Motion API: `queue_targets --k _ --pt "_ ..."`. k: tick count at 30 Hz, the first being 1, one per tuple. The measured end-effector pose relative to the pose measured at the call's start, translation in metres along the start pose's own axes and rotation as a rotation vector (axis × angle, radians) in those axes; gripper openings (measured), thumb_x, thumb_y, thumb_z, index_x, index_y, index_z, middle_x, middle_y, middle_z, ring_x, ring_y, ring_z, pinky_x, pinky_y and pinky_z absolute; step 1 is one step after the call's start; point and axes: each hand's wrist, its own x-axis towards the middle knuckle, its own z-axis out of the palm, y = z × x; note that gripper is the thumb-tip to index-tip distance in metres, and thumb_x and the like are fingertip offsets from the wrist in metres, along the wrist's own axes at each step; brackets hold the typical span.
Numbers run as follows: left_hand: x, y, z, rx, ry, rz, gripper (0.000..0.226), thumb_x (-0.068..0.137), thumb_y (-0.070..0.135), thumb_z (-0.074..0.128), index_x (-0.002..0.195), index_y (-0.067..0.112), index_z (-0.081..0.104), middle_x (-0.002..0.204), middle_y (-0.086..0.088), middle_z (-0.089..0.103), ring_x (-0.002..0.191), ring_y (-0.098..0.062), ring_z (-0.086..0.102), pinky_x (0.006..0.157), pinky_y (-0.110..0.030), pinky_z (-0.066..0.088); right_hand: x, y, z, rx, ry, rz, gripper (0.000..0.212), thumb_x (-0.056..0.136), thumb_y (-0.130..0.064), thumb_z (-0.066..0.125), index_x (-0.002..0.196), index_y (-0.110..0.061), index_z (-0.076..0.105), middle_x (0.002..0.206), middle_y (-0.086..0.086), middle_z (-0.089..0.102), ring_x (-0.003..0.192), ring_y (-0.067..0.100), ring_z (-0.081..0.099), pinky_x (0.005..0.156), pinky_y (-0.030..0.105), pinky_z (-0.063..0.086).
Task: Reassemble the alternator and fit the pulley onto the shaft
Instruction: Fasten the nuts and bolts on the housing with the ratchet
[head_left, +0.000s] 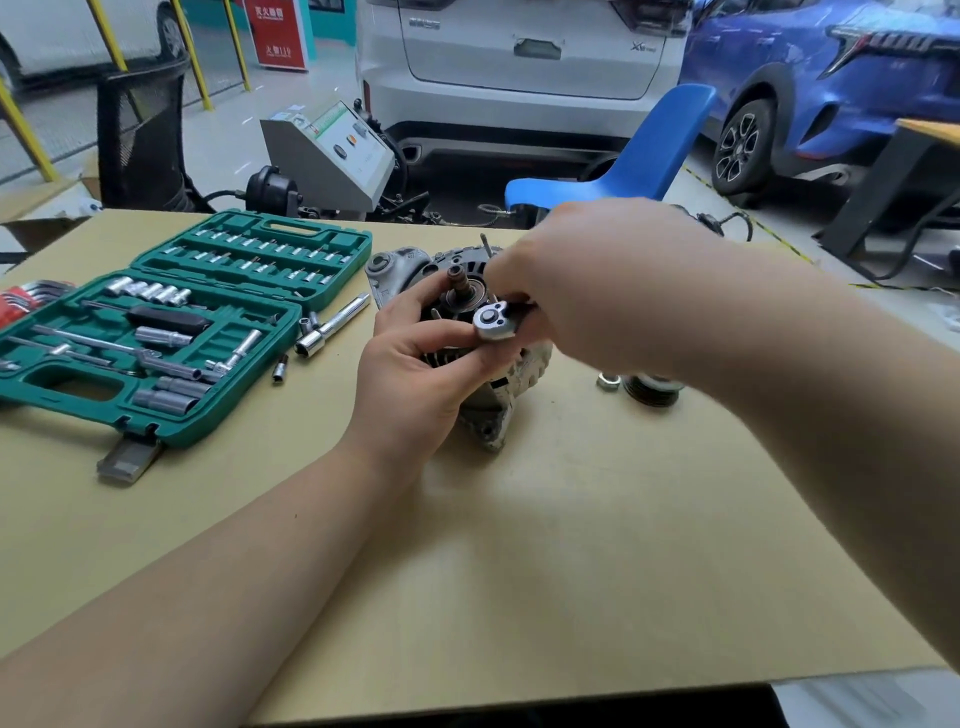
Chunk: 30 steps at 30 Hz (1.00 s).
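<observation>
The alternator (498, 374) sits mid-surface, its bare shaft (460, 283) pointing up and toward the far left. The left hand (415, 364) curls around its near-left side, thumb across the front housing. The right hand (587, 280) reaches in from the right and grips a ratchet (493, 322), whose round head lies on the front face just right of the shaft; the handle is hidden in the fist. The pulley (652, 389) and a nut (608, 381) lie on the surface just right of the alternator, partly under the right forearm. To the left an open green socket case (171, 332) fills that side, with loose sockets (311, 338) between it and the alternator. The near half of the surface (519, 571) is bare wood; a blue chair (623, 166) stands beyond the far edge.
</observation>
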Motion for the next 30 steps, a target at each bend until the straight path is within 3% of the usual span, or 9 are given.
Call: queue_targets --k 3,7,11,14,18,22,25,30 --pt "0.001 -0.003 -0.001 0.000 -0.006 0.004 0.019 0.077 0.038 0.095 0.096 0.037 0.089 0.149 0.015 0.062 0.148 -0.008 0.047 0.123 -0.048 0.041 0.002 0.013 -0.001 0.043 -0.041 -0.041 0.025 0.097 -0.032 0.063 0.078 -0.028 0.048 0.076 -0.007 0.050 0.076 0.023 0.052 0.055 0.033 0.040" --pt "0.000 -0.002 0.002 0.038 0.015 0.017 0.024 0.075 0.049 0.094 0.096 0.040 0.088 0.149 0.021 0.060 0.148 -0.004 0.045 0.122 -0.048 0.042 -0.009 -0.004 0.005 0.014 0.067 0.027 0.047 0.096 -0.033 0.064 0.066 -0.026 0.030 0.072 -0.003 0.040 0.060 0.018 0.046 0.047 0.028 0.027" --pt "0.000 -0.002 0.001 0.034 0.009 0.016 0.027 0.065 0.058 0.089 0.086 0.041 0.088 0.148 0.022 0.061 0.147 -0.004 0.046 0.119 -0.050 0.045 -0.013 -0.022 0.007 0.035 0.052 0.055 0.049 0.094 -0.021 0.064 0.064 -0.027 0.026 0.068 -0.004 0.035 0.053 0.013 0.035 0.044 0.026 0.021" --pt "0.000 -0.003 0.000 0.014 -0.014 0.020 0.022 0.072 0.053 0.092 0.088 0.040 0.088 0.149 0.021 0.060 0.148 -0.006 0.046 0.122 -0.049 0.043 -0.004 -0.006 0.006 0.026 0.048 0.025 0.043 0.092 -0.018 0.062 0.067 -0.027 0.029 0.074 -0.002 0.039 0.063 0.023 0.046 0.049 0.028 0.025" --pt "0.001 -0.005 0.000 0.011 -0.019 0.019 0.018 0.077 0.039 0.093 0.094 0.037 0.089 0.149 0.014 0.062 0.148 -0.014 0.048 0.121 -0.051 0.043 0.003 0.015 -0.003 0.036 -0.051 -0.091 0.023 0.097 -0.033 0.064 0.082 -0.030 0.046 0.076 -0.007 0.048 0.081 0.026 0.054 0.060 0.035 0.041" --pt "-0.002 -0.001 0.001 0.044 0.000 0.021 0.021 0.077 0.041 0.094 0.097 0.040 0.088 0.149 0.020 0.060 0.148 -0.004 0.044 0.123 -0.048 0.041 -0.007 -0.003 0.004 -0.007 0.064 -0.007 0.040 0.096 -0.035 0.063 0.069 -0.023 0.036 0.072 -0.003 0.041 0.059 0.018 0.045 0.047 0.028 0.028" --pt "-0.002 -0.001 0.002 0.037 0.024 0.013 0.019 0.076 0.028 0.096 0.090 0.037 0.088 0.150 0.017 0.060 0.149 -0.004 0.045 0.123 -0.050 0.040 -0.015 -0.026 0.008 0.042 0.067 0.035 0.052 0.095 -0.029 0.066 0.065 -0.026 0.024 0.069 -0.005 0.034 0.052 0.013 0.035 0.044 0.026 0.021" --pt "-0.002 0.000 0.002 -0.008 0.002 0.007 0.018 0.074 0.039 0.096 0.090 0.034 0.089 0.150 0.014 0.061 0.148 -0.011 0.048 0.122 -0.049 0.042 -0.004 -0.004 0.006 -0.016 0.064 0.008 0.037 0.091 -0.016 0.062 0.072 -0.026 0.032 0.073 -0.006 0.040 0.060 0.016 0.040 0.048 0.027 0.024"
